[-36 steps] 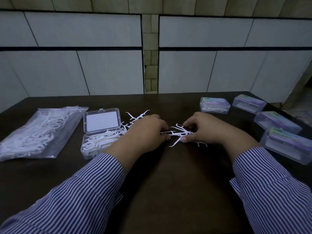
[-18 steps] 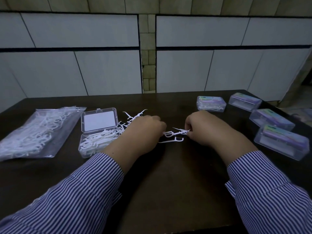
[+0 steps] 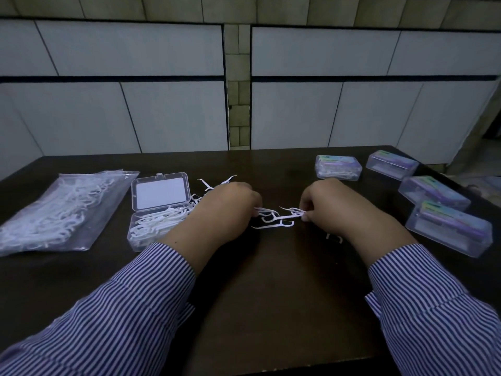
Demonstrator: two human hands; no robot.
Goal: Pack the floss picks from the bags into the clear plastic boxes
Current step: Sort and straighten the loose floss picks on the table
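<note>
A clear bag of white floss picks [image 3: 57,213] lies flat at the left of the dark table. Beside it an open clear plastic box [image 3: 160,210] holds several picks in its base, lid folded back. My left hand [image 3: 225,210] pinches a few picks at its fingertips. My right hand [image 3: 333,204] pinches other picks, and a small bunch of loose floss picks [image 3: 273,221] lies on the table between the two hands. More loose picks [image 3: 217,181] stick out behind my left hand.
Several closed clear boxes with purple labels, one [image 3: 338,167] at the back and another [image 3: 448,227] nearest me, line the right side of the dark table [image 3: 271,294]. A tiled wall stands just behind the table.
Both hands have drawn slightly apart, and the picks between them have spread into a looser bunch. The bag and the boxes have not moved.
</note>
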